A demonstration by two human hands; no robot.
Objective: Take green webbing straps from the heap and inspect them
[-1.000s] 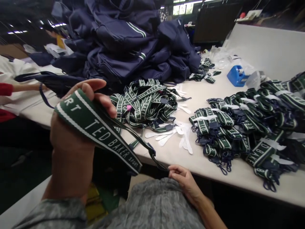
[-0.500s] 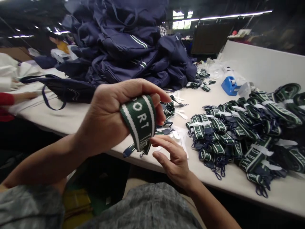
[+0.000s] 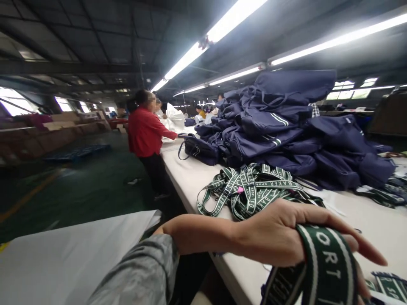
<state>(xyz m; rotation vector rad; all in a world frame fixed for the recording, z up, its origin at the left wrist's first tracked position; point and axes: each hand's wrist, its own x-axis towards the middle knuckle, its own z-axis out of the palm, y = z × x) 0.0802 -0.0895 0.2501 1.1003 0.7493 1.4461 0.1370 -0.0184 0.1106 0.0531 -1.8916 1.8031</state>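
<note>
Head view, near to far. Nearest the lens, my left hand [image 3: 280, 237] reaches out over the edge of the white table [image 3: 197, 178], fingers [image 3: 346, 231] closed around a green woven strap [image 3: 327, 267] with white edge stripes and white lettering; the strap is wrapped round the hand and runs off the lower border, so its free end is hidden. My grey sleeve [image 3: 140, 275] fills the bottom centre. My right hand is out of the picture, so I cannot tell whether it is open or closed.

Just beyond the hand lies a loose tangle of straps [image 3: 251, 188] of the same kind, unfolded and looped over one another, with a small pink tag in the middle. A corner of another strap [image 3: 391, 286] shows at the lower right, on the table just beside my fingers.

Behind the tangle rises a heap of navy bags [image 3: 286, 123], stacked high; one navy bag [image 3: 199, 148] lies apart at its left end.

Farthest along the table stands a person in a red top [image 3: 144, 133], hands on white material [image 3: 174, 118] just past that bag.

Judged from this layout, the work is partway: one strap is in hand and being wound, while the tangle is not yet handled.
</note>
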